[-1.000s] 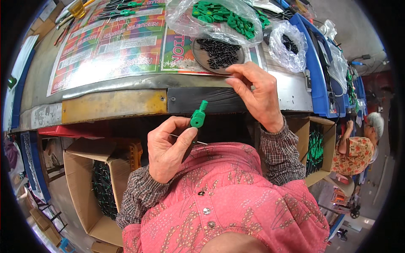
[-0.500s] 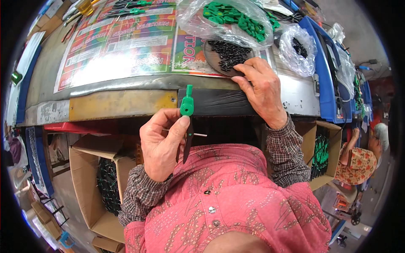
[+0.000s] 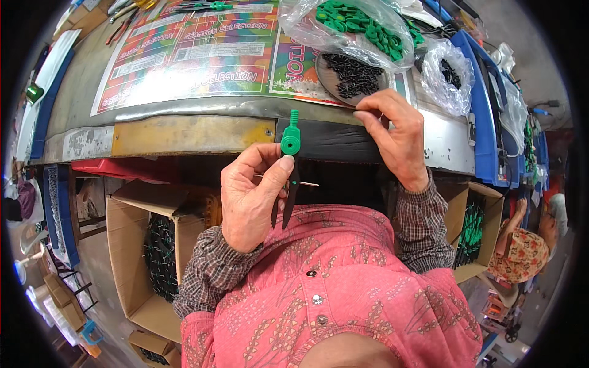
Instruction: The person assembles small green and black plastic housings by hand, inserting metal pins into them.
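My left hand (image 3: 254, 193) pinches an upright green plastic piece (image 3: 291, 143) with a ribbed stem on top and a hole in its round body. Two dark pointed blades (image 3: 287, 208) hang below it, and a thin metal rod (image 3: 311, 184) sticks out sideways. My right hand (image 3: 396, 138) is at the near edge of a round shallow dish (image 3: 327, 78) of small black pieces (image 3: 356, 75). Its thumb and forefinger are pinched together; anything between them is too small to make out. Behind the dish, a clear plastic bag (image 3: 302, 27) holds many green pieces (image 3: 362, 26).
A smaller clear bag (image 3: 459, 92) with black parts lies right of the dish, beside a blue bin (image 3: 488, 122). Cardboard boxes of parts stand at left (image 3: 129, 257) and right (image 3: 488, 245) below the bench edge (image 3: 190, 136). Another person (image 3: 521, 251) is at far right.
My right fingers have drawn slightly back toward me from the black pieces. The left hand keeps its hold on the green piece. The whole view has shifted a little.
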`<state>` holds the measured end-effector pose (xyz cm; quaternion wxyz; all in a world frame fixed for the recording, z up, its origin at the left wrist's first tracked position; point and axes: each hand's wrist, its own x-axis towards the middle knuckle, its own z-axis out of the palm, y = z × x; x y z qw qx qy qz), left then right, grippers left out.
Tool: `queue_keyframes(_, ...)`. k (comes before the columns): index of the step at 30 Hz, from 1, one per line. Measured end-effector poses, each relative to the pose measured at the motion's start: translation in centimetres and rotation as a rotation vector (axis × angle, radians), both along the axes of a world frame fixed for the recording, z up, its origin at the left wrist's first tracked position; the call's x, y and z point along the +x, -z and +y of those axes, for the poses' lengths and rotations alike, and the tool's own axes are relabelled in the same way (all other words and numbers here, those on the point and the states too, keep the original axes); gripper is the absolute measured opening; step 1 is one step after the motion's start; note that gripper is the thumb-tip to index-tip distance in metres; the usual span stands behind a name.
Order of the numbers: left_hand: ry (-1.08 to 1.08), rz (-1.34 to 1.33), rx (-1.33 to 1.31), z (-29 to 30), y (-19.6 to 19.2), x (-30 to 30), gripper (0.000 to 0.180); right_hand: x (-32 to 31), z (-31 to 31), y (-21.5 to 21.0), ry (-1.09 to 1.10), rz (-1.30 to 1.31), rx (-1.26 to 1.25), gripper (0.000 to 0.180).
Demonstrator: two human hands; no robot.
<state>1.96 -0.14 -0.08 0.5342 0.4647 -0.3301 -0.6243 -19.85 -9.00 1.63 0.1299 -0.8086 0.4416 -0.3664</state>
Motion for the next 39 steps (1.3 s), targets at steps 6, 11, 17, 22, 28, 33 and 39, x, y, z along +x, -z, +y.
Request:
queue_keyframes(6,-0.022,-0.029,-0.044,0.0,-0.1,-0.6,0.018,2.0,3.3,-0.5,-0.163,-0.379,0.332,0.011)
queue_keyframes(11,-0.074,-0.085,-0.118,0.0,-1.9,-0.2,0.018,2.9,4.2,-1.3,-0.231,-0.554,0.422,0.01)
queue_keyframes(17,-0.153,-0.136,-0.235,-0.5,-3.7,0.3,0.018,3.2,4.5,-1.9,-0.247,-0.563,0.376,0.007)
queue_keyframes(22,-0.131,-0.146,-0.243,-0.1,-3.5,0.2,0.016,4.0,4.4,-2.8,-0.32,-0.584,0.33,0.009)
queue_keyframes(28,-0.101,-0.138,-0.232,0.2,-3.0,-0.4,0.014,5.2,4.1,-2.7,-0.392,-0.589,0.253,0.014)
queue_keyframes(33,-0.065,-0.131,-0.219,0.4,-2.9,-0.6,0.017,5.7,3.7,-2.1,-0.36,-0.522,0.129,0.017)
queue_keyframes(39,-0.069,-0.189,-0.218,0.5,-2.4,-0.6,0.017,5.8,3.8,-1.5,-0.346,-0.514,0.094,0.017)
